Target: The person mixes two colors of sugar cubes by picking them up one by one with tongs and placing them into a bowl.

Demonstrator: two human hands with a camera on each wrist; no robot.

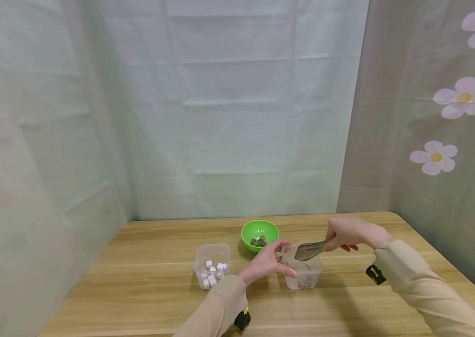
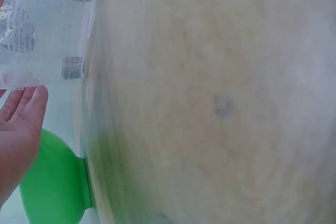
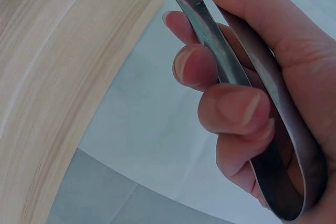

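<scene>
My left hand (image 1: 264, 262) grips the near-left side of a clear plastic container (image 1: 312, 276), thumb in front and fingers behind. Several greyish pieces show through its wall, and in the left wrist view the same container (image 2: 50, 30) has dark speckled patches inside. Above its opening hang metal tongs (image 1: 310, 250), tips pointing down to the left. My right hand (image 1: 351, 231) holds them, thumb on one arm and fingers curled round the other, as the right wrist view shows along the tongs (image 3: 210, 40). Whether the tips pinch anything I cannot tell.
Behind my left hand stands a green bowl (image 1: 260, 227) with several brown pieces (image 1: 258, 241) in it. A second clear container (image 1: 213, 251) with several white cubes (image 1: 212, 282) sits to the left. The wooden table (image 1: 149, 276) ends at hanging cloth (image 1: 237, 140).
</scene>
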